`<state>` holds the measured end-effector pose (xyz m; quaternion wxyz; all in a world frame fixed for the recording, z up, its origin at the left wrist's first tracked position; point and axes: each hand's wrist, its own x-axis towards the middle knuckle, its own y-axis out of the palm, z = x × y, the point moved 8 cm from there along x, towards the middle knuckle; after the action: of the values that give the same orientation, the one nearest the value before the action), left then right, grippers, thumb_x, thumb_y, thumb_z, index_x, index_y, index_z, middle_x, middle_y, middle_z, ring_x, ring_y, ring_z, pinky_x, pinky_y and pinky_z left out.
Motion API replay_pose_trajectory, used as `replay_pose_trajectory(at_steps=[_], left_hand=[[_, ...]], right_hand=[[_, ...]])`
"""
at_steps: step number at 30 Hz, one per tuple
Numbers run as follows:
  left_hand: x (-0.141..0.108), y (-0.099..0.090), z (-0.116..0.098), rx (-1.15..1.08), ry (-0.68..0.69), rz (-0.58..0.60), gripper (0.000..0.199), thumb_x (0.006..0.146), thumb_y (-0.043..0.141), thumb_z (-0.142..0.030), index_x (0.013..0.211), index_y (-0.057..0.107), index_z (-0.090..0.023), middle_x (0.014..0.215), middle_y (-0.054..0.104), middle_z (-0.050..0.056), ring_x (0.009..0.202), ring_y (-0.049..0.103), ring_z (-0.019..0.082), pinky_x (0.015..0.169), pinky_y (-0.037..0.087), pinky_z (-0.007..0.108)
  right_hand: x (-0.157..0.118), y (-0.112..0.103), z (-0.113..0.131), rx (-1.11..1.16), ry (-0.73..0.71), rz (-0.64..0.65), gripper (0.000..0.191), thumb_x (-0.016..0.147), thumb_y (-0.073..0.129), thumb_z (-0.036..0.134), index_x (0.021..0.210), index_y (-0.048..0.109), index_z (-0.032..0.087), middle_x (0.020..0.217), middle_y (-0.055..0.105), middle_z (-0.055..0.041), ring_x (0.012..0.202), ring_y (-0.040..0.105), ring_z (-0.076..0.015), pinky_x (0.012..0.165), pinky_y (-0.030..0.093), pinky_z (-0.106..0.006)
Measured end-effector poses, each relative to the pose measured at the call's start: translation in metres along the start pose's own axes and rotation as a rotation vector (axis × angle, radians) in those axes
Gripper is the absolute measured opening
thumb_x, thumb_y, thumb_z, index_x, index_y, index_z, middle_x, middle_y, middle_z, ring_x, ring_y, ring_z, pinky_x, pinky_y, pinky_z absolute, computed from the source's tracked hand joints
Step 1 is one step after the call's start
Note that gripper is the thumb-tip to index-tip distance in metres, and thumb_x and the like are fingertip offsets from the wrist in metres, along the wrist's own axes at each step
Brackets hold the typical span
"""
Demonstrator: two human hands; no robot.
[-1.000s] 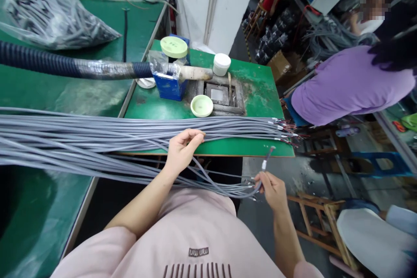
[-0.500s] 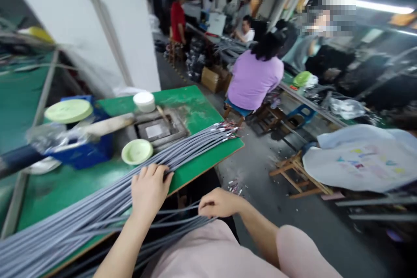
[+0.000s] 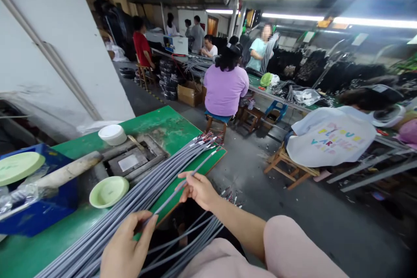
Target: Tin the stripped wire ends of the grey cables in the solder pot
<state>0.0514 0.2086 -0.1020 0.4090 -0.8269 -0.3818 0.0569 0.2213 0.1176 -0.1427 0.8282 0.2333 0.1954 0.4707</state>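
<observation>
One grey cable (image 3: 172,195) runs between my two hands, its white-banded end pointing toward the far corner of the table. My left hand (image 3: 128,239) pinches it lower down between thumb and forefinger. Farther along, my right hand (image 3: 197,189) has its fingers closed around the same cable. Beside them a bundle of grey cables (image 3: 137,195) lies across the green table (image 3: 156,117), with stripped reddish wire ends at its far end. More loose grey cables (image 3: 198,230) lie below the table edge, over my lap.
A pale green dish (image 3: 109,192), a white round tub (image 3: 112,134), a dirty metal frame (image 3: 130,161) and a blue bin (image 3: 42,208) stand on the table. A person in purple (image 3: 226,91) sits ahead; another in a printed white shirt (image 3: 330,137) sits at right.
My left hand has gone from lying on the bundle to pinching one cable. My right hand has risen from the lap cables and moved left onto that cable. The view has swung right.
</observation>
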Motion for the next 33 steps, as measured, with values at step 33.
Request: replay_pose_trajectory(at_steps=[33], left_hand=[[-0.009, 0.007, -0.007, -1.230, -0.311, -0.193, 0.029, 0.068, 0.078, -0.036, 0.081, 0.063, -0.015, 0.068, 0.063, 0.000, 0.061, 0.057, 0.009, 0.060, 0.049, 0.020]], right_hand=[[-0.059, 0.049, -0.033, -0.868, 0.174, 0.569, 0.042, 0.095, 0.037, 0.046, 0.097, 0.062, 0.012, 0.045, 0.048, 0.0060, 0.043, 0.042, -0.0081, 0.050, 0.035, -0.021]])
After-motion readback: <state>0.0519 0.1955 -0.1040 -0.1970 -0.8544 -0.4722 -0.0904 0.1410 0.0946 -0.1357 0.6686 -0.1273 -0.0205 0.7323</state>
